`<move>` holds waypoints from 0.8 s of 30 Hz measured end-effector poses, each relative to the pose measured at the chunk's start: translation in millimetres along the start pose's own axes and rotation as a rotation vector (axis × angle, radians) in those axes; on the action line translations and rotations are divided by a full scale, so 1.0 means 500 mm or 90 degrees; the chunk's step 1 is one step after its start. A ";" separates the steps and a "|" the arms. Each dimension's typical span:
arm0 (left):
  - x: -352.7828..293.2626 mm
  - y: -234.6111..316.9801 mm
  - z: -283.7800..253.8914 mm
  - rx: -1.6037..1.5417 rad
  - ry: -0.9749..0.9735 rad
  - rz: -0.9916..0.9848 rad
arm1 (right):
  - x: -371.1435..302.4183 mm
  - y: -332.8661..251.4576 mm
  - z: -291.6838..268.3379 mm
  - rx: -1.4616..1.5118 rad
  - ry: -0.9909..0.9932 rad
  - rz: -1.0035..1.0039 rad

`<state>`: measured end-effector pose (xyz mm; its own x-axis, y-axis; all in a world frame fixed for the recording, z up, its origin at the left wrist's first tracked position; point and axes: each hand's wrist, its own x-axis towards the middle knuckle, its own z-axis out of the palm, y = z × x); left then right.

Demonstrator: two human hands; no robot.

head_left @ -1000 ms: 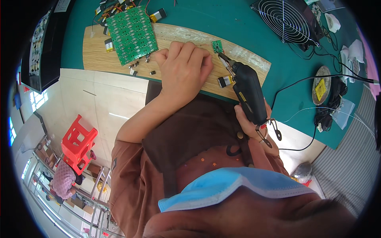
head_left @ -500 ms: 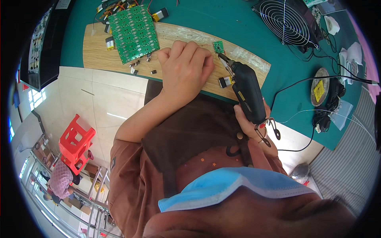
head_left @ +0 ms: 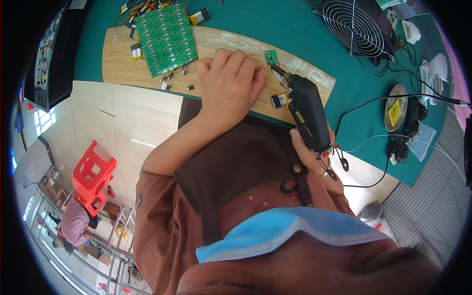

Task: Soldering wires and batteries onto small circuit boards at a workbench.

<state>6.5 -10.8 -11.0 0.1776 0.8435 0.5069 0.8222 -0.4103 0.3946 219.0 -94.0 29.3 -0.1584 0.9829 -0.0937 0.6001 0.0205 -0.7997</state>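
My left hand [head_left: 227, 88] rests on the wooden board [head_left: 118, 64], its fingers curled closed. What is in them is hidden; a thin wire shows between this hand and a small green circuit board [head_left: 270, 56]. My right hand [head_left: 306, 152] is wrapped round a black soldering gun [head_left: 310, 113], partly hidden behind its body. The gun's metal tip lies just below the small circuit board; whether they touch I cannot tell. A small silver battery with a yellow end [head_left: 280, 100] sits beside the tip. Left of my left hand is a large green circuit-board panel [head_left: 167, 39].
Several small metal parts [head_left: 167, 83] lie below the panel, and batteries [head_left: 199, 17] at its top. A fan with a wire grille [head_left: 355, 27] stands far right. Cables [head_left: 364, 103] cross the green mat near a dish with a yellow piece [head_left: 394, 113]. A red stool [head_left: 93, 169] stands lower left.
Almost nothing differs. The view has shifted very slightly; both hands and the soldering gun keep their places by the small circuit board.
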 end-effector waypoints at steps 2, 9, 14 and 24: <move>0.002 0.000 0.001 -0.001 -0.001 -0.005 | -0.002 0.003 0.000 0.016 -0.012 0.036; -0.002 -0.001 0.004 0.005 0.006 -0.004 | -0.006 0.024 0.008 0.034 0.023 -0.028; -0.001 0.002 0.000 0.010 0.006 -0.005 | -0.007 0.021 0.007 0.027 0.019 -0.022; 0.000 0.000 0.001 0.003 0.005 -0.009 | -0.003 0.022 0.011 0.021 0.027 -0.008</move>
<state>6.6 -10.5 -11.6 0.1626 0.8463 0.5072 0.8269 -0.3973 0.3980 221.4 -96.2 17.5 -0.1318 0.9895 -0.0596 0.5718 0.0268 -0.8200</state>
